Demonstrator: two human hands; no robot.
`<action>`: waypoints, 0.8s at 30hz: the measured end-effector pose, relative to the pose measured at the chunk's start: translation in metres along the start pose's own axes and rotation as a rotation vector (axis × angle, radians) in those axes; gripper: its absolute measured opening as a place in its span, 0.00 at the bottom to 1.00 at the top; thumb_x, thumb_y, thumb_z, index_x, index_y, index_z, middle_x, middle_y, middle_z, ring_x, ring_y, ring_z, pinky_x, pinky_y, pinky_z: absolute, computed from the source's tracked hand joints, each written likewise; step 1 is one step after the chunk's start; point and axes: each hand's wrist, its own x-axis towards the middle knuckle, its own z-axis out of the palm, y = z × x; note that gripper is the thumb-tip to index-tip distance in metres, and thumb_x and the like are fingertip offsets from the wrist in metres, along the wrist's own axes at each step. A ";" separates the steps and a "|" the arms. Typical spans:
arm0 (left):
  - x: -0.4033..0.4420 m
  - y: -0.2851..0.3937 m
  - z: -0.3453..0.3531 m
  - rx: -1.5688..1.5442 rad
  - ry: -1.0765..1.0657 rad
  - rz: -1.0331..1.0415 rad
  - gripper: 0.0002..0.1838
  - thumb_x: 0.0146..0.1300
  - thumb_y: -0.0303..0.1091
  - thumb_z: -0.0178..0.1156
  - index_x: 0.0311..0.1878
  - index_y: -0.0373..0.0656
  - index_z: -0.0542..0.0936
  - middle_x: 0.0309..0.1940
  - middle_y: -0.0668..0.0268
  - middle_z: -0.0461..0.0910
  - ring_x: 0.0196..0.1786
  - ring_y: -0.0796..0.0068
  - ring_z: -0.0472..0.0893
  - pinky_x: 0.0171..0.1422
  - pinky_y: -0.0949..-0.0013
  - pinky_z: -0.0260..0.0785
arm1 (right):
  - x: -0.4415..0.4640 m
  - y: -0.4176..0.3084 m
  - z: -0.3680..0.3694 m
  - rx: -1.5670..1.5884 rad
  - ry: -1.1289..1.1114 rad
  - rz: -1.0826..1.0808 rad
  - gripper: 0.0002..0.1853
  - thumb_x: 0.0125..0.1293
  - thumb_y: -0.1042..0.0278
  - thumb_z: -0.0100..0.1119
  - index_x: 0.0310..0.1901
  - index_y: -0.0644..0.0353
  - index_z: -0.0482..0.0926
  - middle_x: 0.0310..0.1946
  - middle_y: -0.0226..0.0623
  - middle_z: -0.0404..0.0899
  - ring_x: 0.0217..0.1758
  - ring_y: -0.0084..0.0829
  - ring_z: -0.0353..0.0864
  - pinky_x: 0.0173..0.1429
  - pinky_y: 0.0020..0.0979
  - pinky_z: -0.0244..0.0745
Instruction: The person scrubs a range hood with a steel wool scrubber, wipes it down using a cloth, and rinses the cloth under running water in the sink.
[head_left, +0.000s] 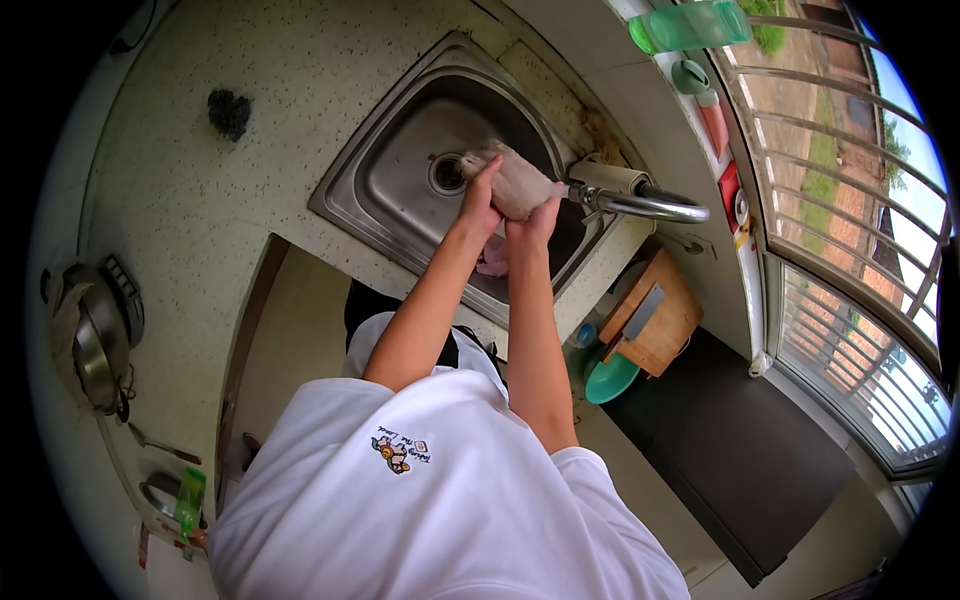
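Note:
Over the steel sink (395,165) I hold a pale, greyish-pink cloth (518,182), which looks wet and bunched up. My left hand (482,198) grips its near left side, with the thumb lying along the top. Beneath the right end, my right hand (538,222) is closed on the same cloth; its fingers are mostly hidden. The cloth's right end is right at the mouth of the curved metal tap (640,203). A pinkish, crumpled thing (493,257) lies in the sink below my wrists, partly covered by them.
A dark scouring pad (229,114) lies on the speckled counter (290,70). Right of the sink are a wooden board (665,310), a cleaver (642,312) and a green bowl (610,380). A metal pan (95,350) stands far left. Bottles line the barred window's sill.

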 end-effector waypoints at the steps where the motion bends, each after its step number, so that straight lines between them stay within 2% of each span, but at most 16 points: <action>1: 0.006 -0.001 0.000 -0.002 0.005 -0.002 0.22 0.64 0.52 0.53 0.51 0.45 0.74 0.47 0.61 0.77 0.51 0.63 0.77 0.59 0.61 0.68 | 0.001 -0.005 0.002 -0.017 -0.018 -0.009 0.32 0.71 0.43 0.31 0.57 0.67 0.66 0.57 0.47 0.70 0.60 0.48 0.69 0.65 0.49 0.65; 3: 0.014 -0.001 0.004 -0.075 -0.195 0.013 0.22 0.63 0.51 0.55 0.52 0.45 0.72 0.47 0.62 0.76 0.50 0.66 0.76 0.56 0.59 0.70 | 0.005 -0.007 -0.001 -0.016 0.021 -0.002 0.34 0.71 0.42 0.29 0.59 0.68 0.65 0.58 0.48 0.69 0.61 0.49 0.69 0.63 0.48 0.67; 4: 0.013 -0.003 0.008 -0.074 -0.199 0.008 0.22 0.63 0.51 0.55 0.52 0.45 0.72 0.47 0.62 0.76 0.50 0.66 0.76 0.56 0.59 0.70 | 0.012 -0.007 -0.004 -0.014 0.022 -0.008 0.34 0.71 0.42 0.29 0.59 0.68 0.65 0.58 0.48 0.69 0.61 0.49 0.69 0.63 0.48 0.67; 6: 0.012 -0.005 0.016 -0.145 0.041 0.046 0.22 0.63 0.54 0.53 0.49 0.45 0.74 0.44 0.62 0.77 0.50 0.64 0.77 0.55 0.59 0.71 | 0.017 -0.009 -0.005 0.091 0.015 0.054 0.34 0.71 0.41 0.31 0.58 0.68 0.66 0.57 0.48 0.70 0.59 0.49 0.70 0.62 0.47 0.68; 7: 0.010 -0.005 0.018 -0.145 0.040 0.042 0.22 0.63 0.54 0.53 0.49 0.45 0.74 0.44 0.62 0.77 0.50 0.64 0.77 0.55 0.59 0.71 | 0.016 -0.006 0.000 0.011 0.251 0.007 0.32 0.70 0.42 0.34 0.56 0.66 0.68 0.56 0.46 0.71 0.57 0.47 0.72 0.62 0.45 0.69; 9: 0.014 -0.003 0.019 -0.253 0.202 0.034 0.21 0.61 0.54 0.54 0.45 0.46 0.75 0.41 0.63 0.77 0.44 0.65 0.78 0.50 0.61 0.72 | 0.010 0.001 0.001 -0.034 0.286 -0.050 0.31 0.70 0.42 0.35 0.56 0.64 0.69 0.55 0.45 0.72 0.56 0.46 0.73 0.62 0.44 0.69; 10: 0.018 -0.002 0.016 -0.255 0.202 0.038 0.21 0.61 0.54 0.54 0.45 0.46 0.75 0.41 0.63 0.77 0.44 0.65 0.78 0.50 0.61 0.72 | 0.010 0.004 0.000 -0.079 0.321 -0.104 0.29 0.70 0.43 0.36 0.55 0.63 0.70 0.55 0.43 0.73 0.55 0.44 0.74 0.62 0.44 0.69; 12: 0.022 -0.001 0.007 -0.145 0.325 0.061 0.18 0.59 0.53 0.53 0.41 0.48 0.75 0.41 0.63 0.76 0.42 0.65 0.77 0.46 0.61 0.71 | 0.012 0.007 -0.003 -0.034 0.293 -0.063 0.26 0.70 0.45 0.38 0.55 0.60 0.71 0.54 0.41 0.74 0.55 0.41 0.74 0.61 0.44 0.69; 15: 0.024 -0.007 0.007 -0.183 0.403 0.135 0.17 0.59 0.52 0.51 0.40 0.50 0.75 0.42 0.65 0.76 0.46 0.66 0.74 0.50 0.61 0.69 | 0.008 0.008 -0.007 -0.017 0.306 -0.033 0.26 0.69 0.44 0.42 0.54 0.60 0.71 0.54 0.40 0.74 0.55 0.41 0.73 0.60 0.43 0.69; 18: 0.018 -0.004 0.016 -0.227 0.427 0.148 0.19 0.60 0.55 0.49 0.42 0.51 0.75 0.45 0.67 0.75 0.50 0.66 0.73 0.56 0.61 0.66 | -0.003 0.003 -0.004 0.108 0.249 0.013 0.24 0.70 0.47 0.43 0.52 0.62 0.71 0.54 0.41 0.73 0.56 0.41 0.72 0.61 0.42 0.68; 20: 0.016 -0.004 0.021 -0.252 0.419 0.142 0.20 0.60 0.56 0.49 0.44 0.52 0.74 0.47 0.67 0.74 0.51 0.67 0.73 0.58 0.61 0.64 | -0.011 0.007 -0.012 0.136 -0.096 -0.039 0.27 0.66 0.44 0.50 0.54 0.62 0.71 0.55 0.40 0.73 0.58 0.40 0.71 0.65 0.42 0.65; 24: 0.001 -0.012 0.033 -0.315 0.415 0.147 0.24 0.60 0.59 0.47 0.49 0.51 0.73 0.50 0.67 0.72 0.55 0.65 0.71 0.61 0.58 0.63 | -0.019 0.012 -0.007 0.095 -0.135 0.099 0.23 0.67 0.49 0.52 0.52 0.60 0.71 0.54 0.39 0.73 0.58 0.39 0.70 0.66 0.41 0.62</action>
